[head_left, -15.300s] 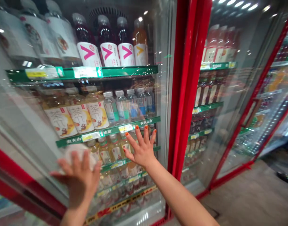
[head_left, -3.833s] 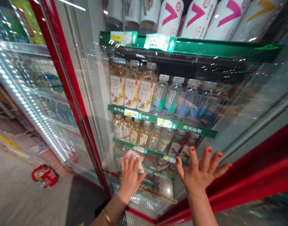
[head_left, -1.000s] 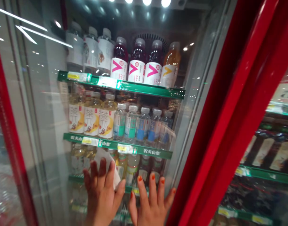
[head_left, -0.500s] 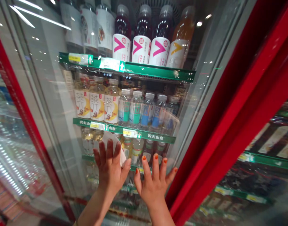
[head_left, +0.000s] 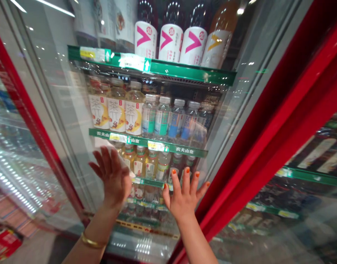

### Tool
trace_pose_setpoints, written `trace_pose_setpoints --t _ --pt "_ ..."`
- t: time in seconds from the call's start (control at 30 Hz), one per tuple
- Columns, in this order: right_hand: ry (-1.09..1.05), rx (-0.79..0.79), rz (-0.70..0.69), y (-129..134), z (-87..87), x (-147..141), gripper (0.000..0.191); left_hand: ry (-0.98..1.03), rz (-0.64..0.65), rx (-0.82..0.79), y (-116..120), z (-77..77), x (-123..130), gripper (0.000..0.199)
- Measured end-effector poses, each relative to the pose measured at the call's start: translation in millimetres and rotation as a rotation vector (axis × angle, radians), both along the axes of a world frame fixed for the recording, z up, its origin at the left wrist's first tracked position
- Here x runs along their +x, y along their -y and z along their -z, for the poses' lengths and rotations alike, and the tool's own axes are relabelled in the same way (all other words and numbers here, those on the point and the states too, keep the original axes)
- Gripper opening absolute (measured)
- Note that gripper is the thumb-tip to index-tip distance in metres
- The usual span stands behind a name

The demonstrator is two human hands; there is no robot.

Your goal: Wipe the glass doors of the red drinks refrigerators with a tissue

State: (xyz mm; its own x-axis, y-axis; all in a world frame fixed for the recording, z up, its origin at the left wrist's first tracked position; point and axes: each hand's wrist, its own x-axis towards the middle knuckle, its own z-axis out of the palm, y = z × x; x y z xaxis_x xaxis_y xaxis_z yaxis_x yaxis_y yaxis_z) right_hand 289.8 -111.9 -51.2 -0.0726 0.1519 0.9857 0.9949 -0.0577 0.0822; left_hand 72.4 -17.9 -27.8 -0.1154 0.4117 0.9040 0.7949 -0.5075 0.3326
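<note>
From where I stand, the person's left hand [head_left: 111,176] is at seven o'clock on the smooth glass door [head_left: 74,110] of a drinks fridge. Its fingers fan open, not clenched, and a soft white cloth [head_left: 129,169] shows behind the palm, against the glass. I cannot tell if the hand grasps it. A thin gold bangle [head_left: 92,241] circles the wrist. The right hand [head_left: 185,196] is at six o'clock, open and empty, with its orange-painted fingertips [head_left: 187,170] spread by the glass. Round plastic tea bottles [head_left: 116,110] stand behind, at eleven o'clock. A glossy red door frame [head_left: 256,121] runs at two o'clock.
</note>
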Motion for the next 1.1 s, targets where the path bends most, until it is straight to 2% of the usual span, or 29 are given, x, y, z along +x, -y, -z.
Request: trace_pose_setpoints --t 0.1,0.17,0.23,0.3,0.37,0.4,0.43,0.47,0.53,0.6,0.63,0.67,0.7,0.73,0.8,0.87,0.9,0.93,1.0,1.03,1.1 --pt "0.004 0.002 0.014 -0.9 -0.1 0.8 0.087 0.039 -0.022 0.049 -3.6 -23.7 -1.2 0.074" --pt "0.008 -0.002 0.022 -0.5 -1.2 1.9 0.088 -0.068 0.005 0.098 3.9 -25.0 13.5 0.078" --pt "0.018 -0.014 0.031 0.8 -2.8 2.5 0.089 -0.258 0.083 0.155 15.6 -6.7 27.9 0.080" --pt "0.024 -0.023 0.043 2.2 -3.7 1.5 0.089 -0.433 0.182 0.208 24.4 23.2 27.3 0.076" --pt "0.008 -0.031 0.057 2.3 -2.8 -2.3 0.090 -0.503 0.208 0.181 23.3 45.9 5.1 0.070" --pt "-0.008 -0.034 0.063 1.5 -1.6 -5.2 0.092 -0.478 0.180 0.135 18.0 48.6 -12.2 0.069" --pt "-0.027 -0.037 0.069 0.1 -0.1 -8.4 0.093 -0.416 0.133 0.080 10.2 43.8 -30.8 0.070" --pt "-0.046 -0.038 0.076 -1.7 1.7 -11.6 0.094 -0.332 0.080 0.035 1.0 31.8 -48.0 0.073" --pt "-0.076 -0.032 0.097 -6.0 5.4 -17.0 0.095 -0.188 0.027 0.000 -16.1 -7.3 -68.4 0.081" --pt "-0.087 -0.025 0.119 -9.4 8.4 -19.5 0.093 -0.150 0.074 0.048 -23.3 -47.0 -60.6 0.087" --pt "-0.088 -0.024 0.129 -10.5 9.5 -19.5 0.093 -0.182 0.124 0.081 -21.9 -59.8 -46.8 0.088" --pt "-0.084 -0.023 0.136 -11.0 10.4 -18.9 0.092 -0.239 0.183 0.118 -17.2 -65.4 -29.0 0.088" --pt "-0.078 -0.021 0.139 -11.2 11.2 -17.8 0.092 -0.312 0.243 0.161 -10.1 -63.5 -10.1 0.088" --pt "-0.070 -0.019 0.140 -11.1 11.8 -16.5 0.092 -0.393 0.299 0.207 -1.6 -54.8 6.8 0.087" --pt "-0.058 -0.015 0.144 -10.7 12.9 -14.2 0.091 -0.558 0.372 0.268 14.4 -26.2 24.3 0.084" --pt "-0.054 -0.022 0.151 -10.8 13.5 -13.4 0.091 -0.631 0.363 0.282 20.6 -1.0 14.3 0.080" --pt "-0.056 -0.029 0.154 -11.1 13.6 -13.7 0.092 -0.613 0.329 0.267 18.7 4.3 1.8 0.080" --pt "-0.059 -0.035 0.154 -11.5 13.4 -14.4 0.093 -0.565 0.284 0.240 14.2 3.0 -12.3 0.081" --pt "-0.065 -0.038 0.154 -12.4 12.7 -16.2 0.094 -0.431 0.204 0.161 2.5 -16.9 -33.3 0.088" --pt "-0.069 -0.036 0.158 -12.7 12.5 -16.9 0.095 -0.362 0.182 0.125 -1.9 -31.9 -35.7 0.092" --pt "-0.081 -0.035 0.167 -12.7 13.1 -17.0 0.095 -0.278 0.192 0.107 -3.3 -59.7 -20.4 0.095"
